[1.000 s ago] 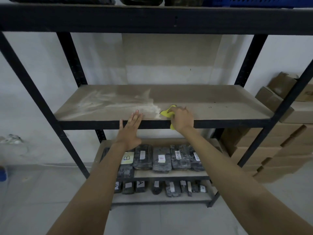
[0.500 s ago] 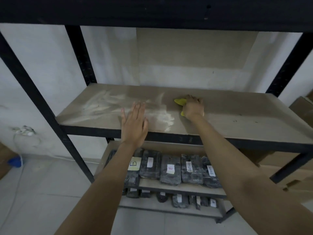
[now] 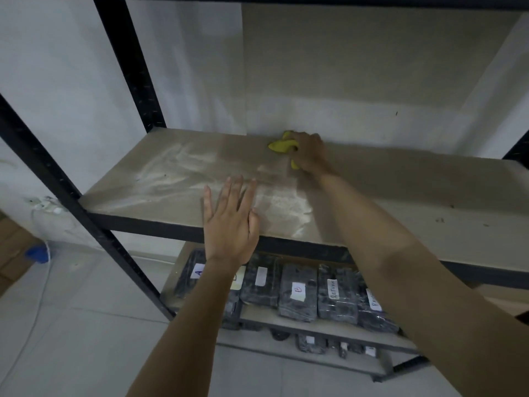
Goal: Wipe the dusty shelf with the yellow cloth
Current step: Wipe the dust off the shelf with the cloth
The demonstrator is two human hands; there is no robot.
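Head view looks down on the dusty shelf (image 3: 372, 184), a wide tan board in a black metal rack (image 3: 126, 67), its long axis running left to right and its back edge against the white wall (image 3: 329, 81). Pale dust streaks cover the left half; the right half lies bare and open out to the rack's right post. Wrapped, labelled packages (image 3: 297, 293) sit on the tier below. At the front edge the left hand (image 3: 229, 222) rests flat, fingers straight and slightly spread, pointing toward the wall. At the back edge, mid-shelf, the right hand (image 3: 310, 156) is curled round the bunched yellow cloth (image 3: 282, 145), which pokes out leftward from under the fingers.
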